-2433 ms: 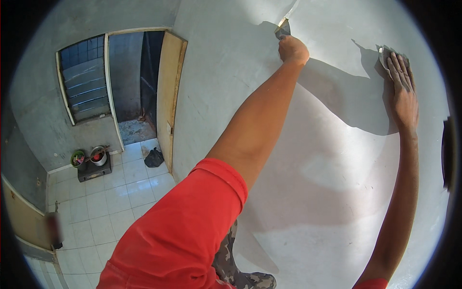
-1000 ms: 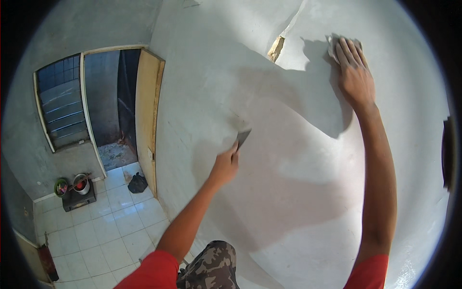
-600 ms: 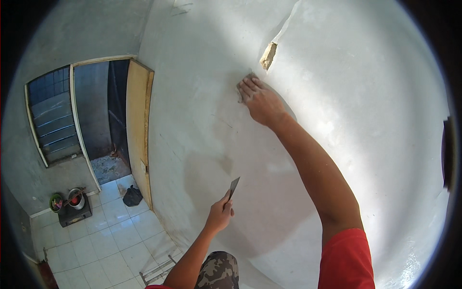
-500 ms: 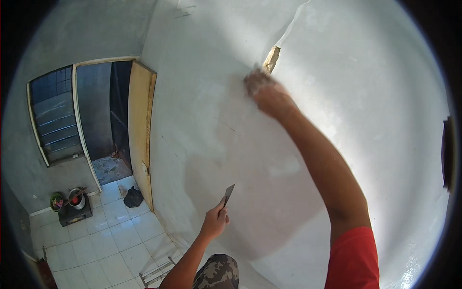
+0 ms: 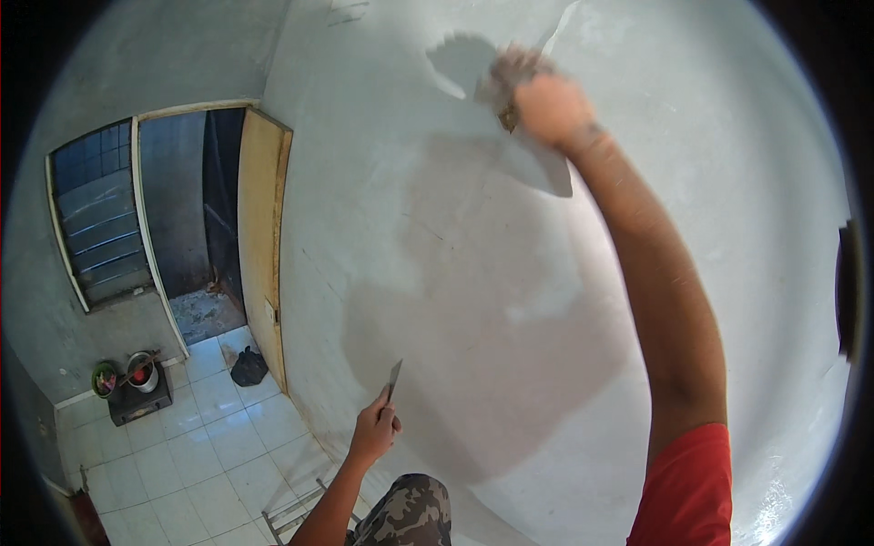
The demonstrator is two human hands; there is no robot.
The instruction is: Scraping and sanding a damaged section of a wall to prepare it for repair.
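The left hand (image 5: 375,429) grasps a putty knife (image 5: 394,380) by its handle, low in front of the wall (image 5: 746,182), blade pointing up and seemingly apart from the plaster; the right hand (image 5: 551,102) is up by the brown chipped gap (image 5: 507,118) with a grey pad (image 5: 500,84) under its fingers, too blurred to tell whether they clasp it or only press, or whether it is cloth or abrasive sheet; the knife should be light, its thin blade stiff with slight spring, best held at the handle, clear of the edge; the pad is probably light and pliable, best backed by flat fingers; the plaster around the gap looks hard but likely crumbly at its edges.
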